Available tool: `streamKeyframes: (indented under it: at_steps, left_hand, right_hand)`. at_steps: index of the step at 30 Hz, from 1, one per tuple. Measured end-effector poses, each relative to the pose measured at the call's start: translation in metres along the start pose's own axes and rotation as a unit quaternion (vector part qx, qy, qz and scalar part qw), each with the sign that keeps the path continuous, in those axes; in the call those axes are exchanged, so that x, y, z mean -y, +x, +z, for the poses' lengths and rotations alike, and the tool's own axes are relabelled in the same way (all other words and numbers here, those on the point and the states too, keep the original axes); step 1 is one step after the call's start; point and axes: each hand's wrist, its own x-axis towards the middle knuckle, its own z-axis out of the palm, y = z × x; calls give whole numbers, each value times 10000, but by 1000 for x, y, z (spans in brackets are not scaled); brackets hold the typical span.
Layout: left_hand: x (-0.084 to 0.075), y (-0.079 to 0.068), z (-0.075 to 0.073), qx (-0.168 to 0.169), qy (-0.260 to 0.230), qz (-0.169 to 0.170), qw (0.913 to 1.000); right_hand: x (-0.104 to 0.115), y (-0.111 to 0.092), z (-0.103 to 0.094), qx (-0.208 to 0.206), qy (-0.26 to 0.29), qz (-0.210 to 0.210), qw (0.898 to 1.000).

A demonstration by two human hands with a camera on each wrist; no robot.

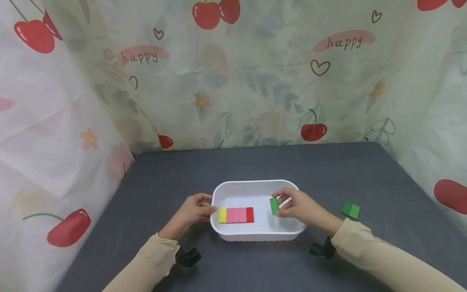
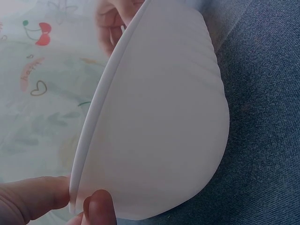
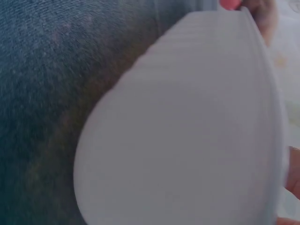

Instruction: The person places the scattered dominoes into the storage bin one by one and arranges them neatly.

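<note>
A white plastic basin [image 1: 255,237] sits in front of me on the dark cloth. My left hand [image 1: 194,210] pinches its left rim, thumb and fingers on either side of the edge in the left wrist view. Over the right half of the basin, my right hand [image 1: 297,206] holds a green block [image 1: 274,205] between thumb and fingers. Inside on the left lies a row of blocks: a yellow block [image 1: 222,215], pink blocks [image 1: 236,215] and a red block [image 1: 249,215]. The basin wall [image 3: 178,126] hides the green block from the right wrist view.
Two green blocks [image 1: 351,209] lie side by side on the table [image 1: 182,174], right of the basin and beyond my right wrist. A cherry-printed curtain [image 1: 233,89] rises behind the table and along both sides.
</note>
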Motion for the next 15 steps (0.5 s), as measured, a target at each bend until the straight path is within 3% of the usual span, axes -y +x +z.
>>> streamKeyframes:
  at_steps: [9,15]
  left_hand:
    - [-1,0,-1,52,54,-29,10000]
    - [-1,0,-1,61,51,-5,10000]
  right_hand:
    - [2,11,20,-4,-619,-26,9981]
    - [1,18,33,-127,-1113,293,9933]
